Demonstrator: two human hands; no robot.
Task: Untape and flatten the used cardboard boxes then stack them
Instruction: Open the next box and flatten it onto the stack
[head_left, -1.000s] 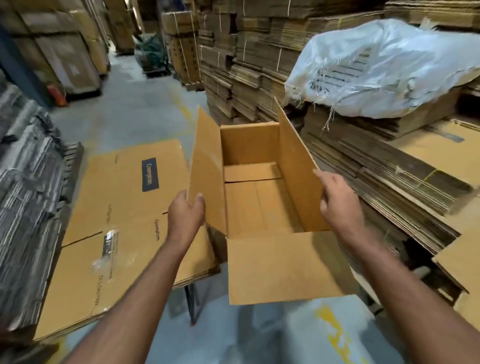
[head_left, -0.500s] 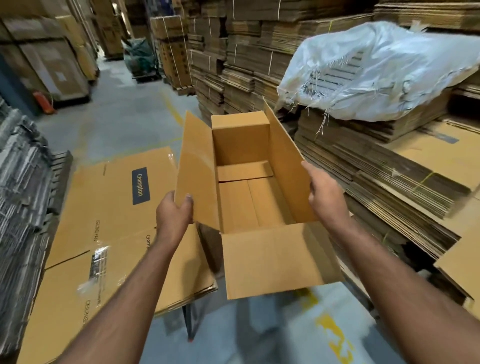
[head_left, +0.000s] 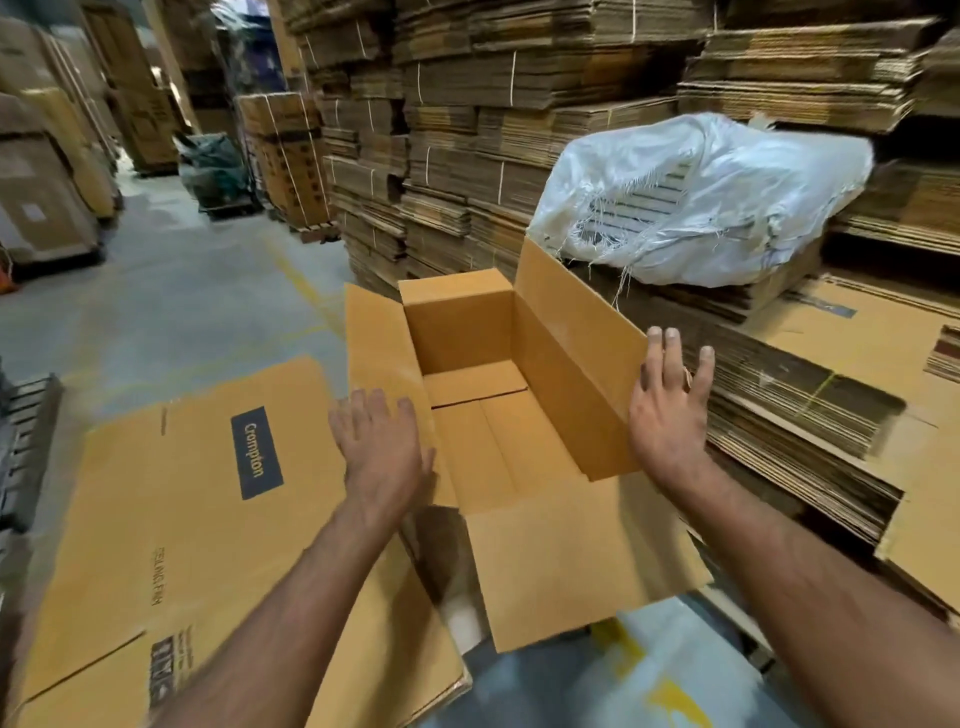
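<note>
Both hands have let go of the open box.

The left hand (head_left: 382, 449) and right hand (head_left: 670, 410), which gripped the side flaps half a second ago, now spread flat-fingered against their outer faces. The cardboard box (head_left: 519, 447) stands open-topped just right of the flattened Crompton stack (head_left: 208, 519), between the hands.

Open tan cardboard box (head_left: 498, 431), flaps up, beside flattened Crompton box (head_left: 208, 519)
</note>
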